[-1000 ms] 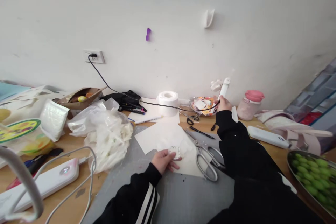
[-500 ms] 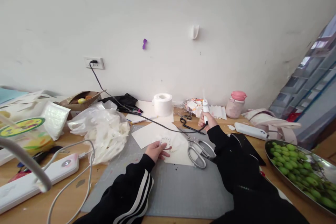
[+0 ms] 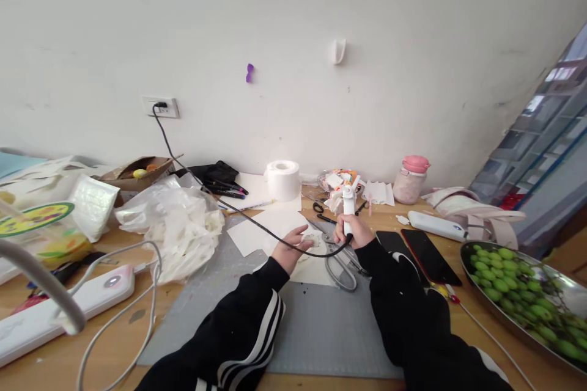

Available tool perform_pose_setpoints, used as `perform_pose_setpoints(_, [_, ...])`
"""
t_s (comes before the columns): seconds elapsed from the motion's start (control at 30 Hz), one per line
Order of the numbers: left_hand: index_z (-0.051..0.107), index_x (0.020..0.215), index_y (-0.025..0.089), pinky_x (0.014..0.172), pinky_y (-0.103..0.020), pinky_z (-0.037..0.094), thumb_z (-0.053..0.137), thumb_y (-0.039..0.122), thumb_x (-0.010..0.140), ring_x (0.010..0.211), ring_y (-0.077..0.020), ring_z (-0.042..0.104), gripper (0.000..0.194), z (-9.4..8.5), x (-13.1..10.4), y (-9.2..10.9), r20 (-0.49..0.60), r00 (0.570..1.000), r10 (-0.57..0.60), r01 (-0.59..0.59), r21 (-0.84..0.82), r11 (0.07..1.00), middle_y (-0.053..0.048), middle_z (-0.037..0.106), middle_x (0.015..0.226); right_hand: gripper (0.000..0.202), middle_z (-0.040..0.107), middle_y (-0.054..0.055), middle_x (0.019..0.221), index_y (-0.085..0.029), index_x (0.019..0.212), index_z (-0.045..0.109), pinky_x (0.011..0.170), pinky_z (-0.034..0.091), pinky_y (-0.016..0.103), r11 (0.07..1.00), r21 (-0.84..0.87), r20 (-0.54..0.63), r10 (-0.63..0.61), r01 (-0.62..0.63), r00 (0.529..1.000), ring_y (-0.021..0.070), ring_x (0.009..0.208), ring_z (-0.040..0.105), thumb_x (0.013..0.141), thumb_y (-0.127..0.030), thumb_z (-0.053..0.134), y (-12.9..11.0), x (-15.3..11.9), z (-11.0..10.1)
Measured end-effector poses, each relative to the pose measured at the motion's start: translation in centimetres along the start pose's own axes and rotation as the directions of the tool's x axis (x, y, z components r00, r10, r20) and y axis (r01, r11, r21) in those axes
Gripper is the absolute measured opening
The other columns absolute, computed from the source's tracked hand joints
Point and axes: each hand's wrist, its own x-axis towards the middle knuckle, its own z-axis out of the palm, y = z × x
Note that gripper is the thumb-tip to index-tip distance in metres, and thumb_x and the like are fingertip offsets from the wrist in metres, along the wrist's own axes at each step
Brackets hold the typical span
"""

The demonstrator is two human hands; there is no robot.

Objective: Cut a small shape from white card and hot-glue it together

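My right hand point(image 3: 354, 231) is wrapped round the handle of a white glue gun point(image 3: 349, 204), whose black cord point(image 3: 257, 222) runs left to the wall socket. At the fingertips of my left hand point(image 3: 291, 246) is a small pale piece with dark marks point(image 3: 315, 239); its exact kind I cannot make out. The cord passes in front of that hand's fingers. White paper sheets point(image 3: 250, 235) lie beneath and behind the left hand. Large grey-handled scissors point(image 3: 343, 275) rest on the paper below my right hand, partly hidden by it. Both hands are above the grey cutting mat point(image 3: 332, 330).
A white paper roll point(image 3: 282, 182) stands by the wall. Plastic bags point(image 3: 183, 235) and a white power bank point(image 3: 87, 302) with a looped cable lie left. To the right are two dark phones point(image 3: 431, 256), a pink-lidded bottle point(image 3: 411, 182) and a metal bowl point(image 3: 465, 250) of green fruit.
My right hand has brought the glue gun left and nearer to me. My left hand has moved right and up with the small piece, so the hands are closer together.
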Motion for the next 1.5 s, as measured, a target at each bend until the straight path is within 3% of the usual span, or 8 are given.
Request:
perform_pose_setpoints(0.33, [0.074,0.075,0.020,0.103,-0.037,0.029,0.064,0.015,0.068,0.118,-0.0253,0.044,0.013,4.2,4.0,1.2,0.008,0.966,0.257,-0.256,0.116,0.960,-0.007,0.055,0.123,0.032,0.025,-0.004,0.028,-0.025,0.046,0.030,0.046,0.030,0.029,0.999,0.011,0.056,0.041,-0.042,0.998,0.0135,0.033,0.031,0.070,-0.047,0.028,0.0,-0.7,0.2])
perform_pose_setpoints(0.53, [0.073,0.081,0.021,0.097,-0.035,0.037,0.059,0.015,0.073,0.106,-0.0234,0.054,0.017,4.5,5.4,1.6,0.051,0.940,0.337,-0.341,0.118,0.933,-0.006,0.062,0.114,0.030,0.026,-0.005,0.027,-0.024,0.046,0.030,0.042,0.026,0.026,0.995,0.097,0.144,0.013,-0.027,0.990,0.0120,0.030,0.031,0.070,-0.043,0.032,0.7,-0.2,-0.7])
perform_pose_setpoints(0.77, [0.073,0.083,0.017,0.096,-0.035,0.039,0.059,0.012,0.071,0.113,-0.0252,0.050,0.018,4.7,7.0,1.2,0.063,0.918,0.392,-0.396,0.083,0.914,-0.010,0.059,0.118,0.048,0.031,-0.010,0.033,-0.020,0.050,0.036,0.040,0.031,0.022,0.980,0.197,0.245,-0.035,-0.014,0.969,0.0069,0.031,0.032,0.078,-0.059,0.035,1.5,0.4,-1.4])
perform_pose_setpoints(0.9, [0.072,0.086,0.017,0.095,-0.036,0.041,0.056,0.018,0.075,0.109,-0.0248,0.054,0.020,4.8,7.5,0.9,0.058,0.913,0.404,-0.407,0.054,0.912,-0.009,0.062,0.114,0.041,0.033,-0.009,0.027,-0.022,0.047,0.035,0.037,0.028,0.022,0.973,0.231,0.248,-0.045,-0.014,0.968,0.0087,0.029,0.035,0.068,-0.056,0.045,1.1,0.1,-1.1])
perform_pose_setpoints(1.07, [0.071,0.089,0.017,0.099,-0.037,0.036,0.052,0.023,0.077,0.113,-0.0245,0.051,0.023,4.6,8.1,0.7,0.047,0.912,0.407,-0.408,0.025,0.913,-0.006,0.063,0.114,0.030,0.036,-0.005,0.024,-0.023,0.043,0.038,0.036,0.027,0.024,0.975,0.223,0.155,-0.038,0.003,0.987,0.0114,0.027,0.036,0.062,-0.046,0.043,0.8,-0.2,-0.9])
perform_pose_setpoints(1.2, [0.071,0.086,0.019,0.098,-0.039,0.038,0.054,0.024,0.076,0.109,-0.0247,0.054,0.021,4.3,9.2,0.7,0.041,0.920,0.389,-0.389,0.001,0.921,-0.005,0.066,0.109,0.031,0.047,-0.002,0.029,-0.020,0.044,0.049,0.040,0.033,0.024,0.999,0.040,-0.090,-0.018,0.022,0.996,0.0127,0.032,0.046,0.067,-0.040,0.045,1.1,-0.4,-1.3])
perform_pose_setpoints(1.37, [0.072,0.079,0.018,0.099,-0.038,0.035,0.056,0.026,0.073,0.108,-0.0247,0.054,0.019,3.0,10.9,0.7,0.001,0.936,0.351,-0.351,-0.033,0.936,-0.005,0.067,0.107,0.031,0.050,-0.002,0.031,-0.020,0.043,0.051,0.042,0.037,0.024,0.983,-0.186,-0.483,-0.086,-0.006,0.872,0.0129,0.034,0.049,0.068,-0.039,0.049,0.9,-0.7,-1.8])
perform_pose_setpoints(1.5, [0.072,0.073,0.017,0.099,-0.038,0.034,0.059,0.029,0.070,0.106,-0.0259,0.055,0.018,1.8,12.0,1.0,-0.057,0.957,0.285,-0.289,-0.069,0.955,-0.005,0.070,0.098,0.033,0.050,-0.002,0.031,-0.021,0.041,0.049,0.044,0.038,0.026,0.977,-0.203,-0.580,-0.175,0.067,0.796,0.0135,0.034,0.048,0.068,-0.040,0.048,0.3,-0.8,-2.1])
